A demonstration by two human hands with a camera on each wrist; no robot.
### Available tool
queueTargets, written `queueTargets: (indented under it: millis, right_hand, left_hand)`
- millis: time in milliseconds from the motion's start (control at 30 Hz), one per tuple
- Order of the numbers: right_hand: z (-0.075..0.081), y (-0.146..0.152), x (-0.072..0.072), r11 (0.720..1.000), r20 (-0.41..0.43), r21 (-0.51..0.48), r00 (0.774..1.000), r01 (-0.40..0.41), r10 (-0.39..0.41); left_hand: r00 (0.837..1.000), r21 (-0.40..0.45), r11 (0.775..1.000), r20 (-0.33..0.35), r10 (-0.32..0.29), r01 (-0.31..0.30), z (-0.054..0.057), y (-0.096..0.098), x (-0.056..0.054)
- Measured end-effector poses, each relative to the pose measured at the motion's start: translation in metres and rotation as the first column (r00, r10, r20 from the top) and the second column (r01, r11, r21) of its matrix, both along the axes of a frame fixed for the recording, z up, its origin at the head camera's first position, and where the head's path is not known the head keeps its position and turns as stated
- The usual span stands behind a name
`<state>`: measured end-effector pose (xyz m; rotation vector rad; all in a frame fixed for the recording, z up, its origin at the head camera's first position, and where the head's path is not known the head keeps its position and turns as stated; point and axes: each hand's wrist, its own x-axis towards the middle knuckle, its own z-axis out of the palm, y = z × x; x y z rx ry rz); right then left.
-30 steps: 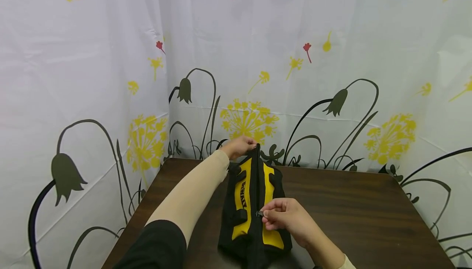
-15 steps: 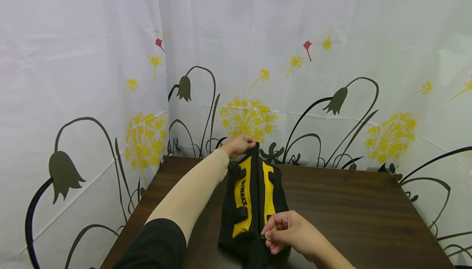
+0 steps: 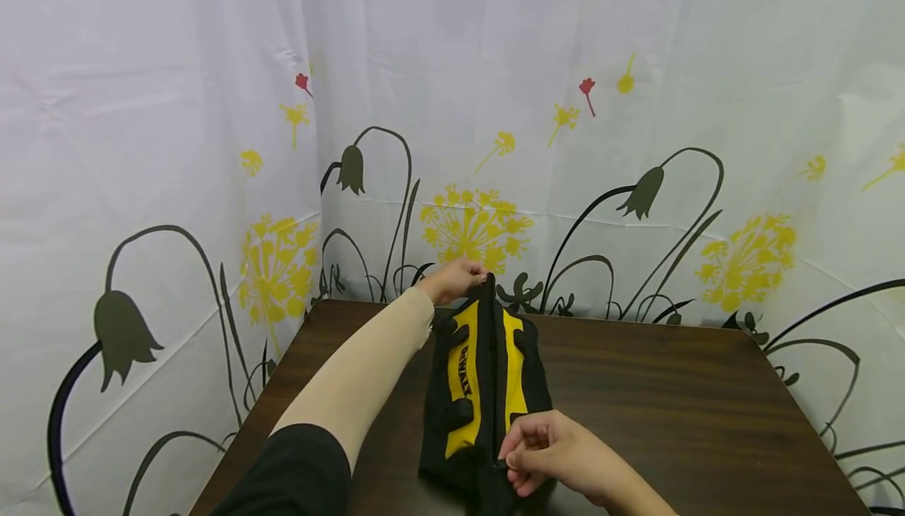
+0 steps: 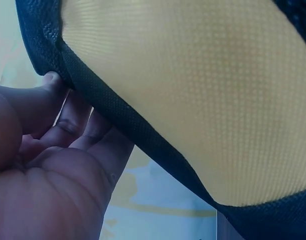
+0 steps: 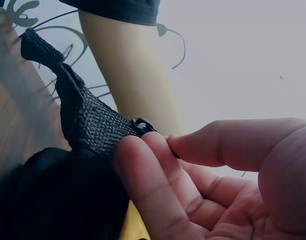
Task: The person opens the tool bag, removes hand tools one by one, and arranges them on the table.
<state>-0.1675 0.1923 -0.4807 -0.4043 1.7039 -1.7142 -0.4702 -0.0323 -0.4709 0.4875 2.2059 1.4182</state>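
A black and yellow DeWalt tool bag (image 3: 514, 363) lies lengthwise on the table, its long zipper facing up. At the far end, my left hand (image 3: 455, 280) pinches the raised tip of the zipper strip; the left wrist view shows the thumb and fingers (image 4: 63, 120) on its dark edge, beside a yellow panel (image 4: 193, 100). My right hand (image 3: 555, 453) is at the near end, thumb and fingertips pinching the zipper pull (image 5: 142, 125). A black fabric tab (image 5: 40, 47) sticks out past the pull in the right wrist view. Fingers partly cover the pull.
The dark brown wooden table (image 3: 665, 398) extends to both sides of the bag. A white curtain (image 3: 452, 92) with printed flowers hangs behind and to the left. One short black handle (image 3: 459, 414) stands up on the bag's left side.
My right hand has drawn the zipper pull along the bag toward me, from past the middle to the near end. The left hand has stayed at the far tip.
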Motion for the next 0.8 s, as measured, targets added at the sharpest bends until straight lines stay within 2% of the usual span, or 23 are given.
queueTargets:
  millis: [267, 333, 433, 500, 600, 700, 767, 800]
  right_hand:
    - [0.007, 0.005, -0.007, 0.998, -0.075, 0.046, 0.996, -0.037, 0.04]
    - [0.009, 0.008, -0.012, 0.998, -0.103, 0.064, 0.994, -0.023, 0.029]
    - [0.01, 0.012, -0.022, 0.997, -0.139, 0.082, 0.99, 0.012, 0.0]
    - [0.011, 0.015, -0.029, 0.994, -0.161, 0.101, 0.987, 0.045, -0.029]
    - [0.013, 0.016, -0.039, 0.984, -0.209, 0.13, 0.973, 0.121, -0.092]
    - [0.014, 0.017, -0.05, 0.964, -0.273, 0.16, 0.948, 0.21, -0.161]
    - [0.014, 0.017, -0.057, 0.948, -0.325, 0.18, 0.926, 0.262, -0.194]
    - [0.015, 0.017, -0.061, 0.939, -0.352, 0.19, 0.913, 0.287, -0.208]
  left_hand:
    - [1.0, 0.045, 0.999, 0.025, 0.008, -0.009, 0.0, -0.005, 0.003]
    - [1.0, 0.052, 0.998, -0.003, 0.02, -0.02, 0.001, -0.008, 0.008]
    - [0.991, -0.006, 1.0, -0.132, 0.026, -0.027, 0.003, -0.013, 0.021]
    - [0.969, -0.063, 0.996, -0.244, 0.045, -0.062, 0.006, -0.016, 0.032]
    - [0.922, -0.105, 0.987, -0.381, 0.071, -0.119, 0.015, -0.022, 0.051]
    - [0.883, -0.091, 0.982, -0.457, 0.108, -0.167, 0.028, -0.027, 0.08]
    - [0.864, -0.104, 0.978, -0.493, 0.105, -0.178, 0.036, -0.029, 0.102]
    - [0.859, -0.118, 0.977, -0.503, 0.094, -0.176, 0.039, -0.03, 0.113]
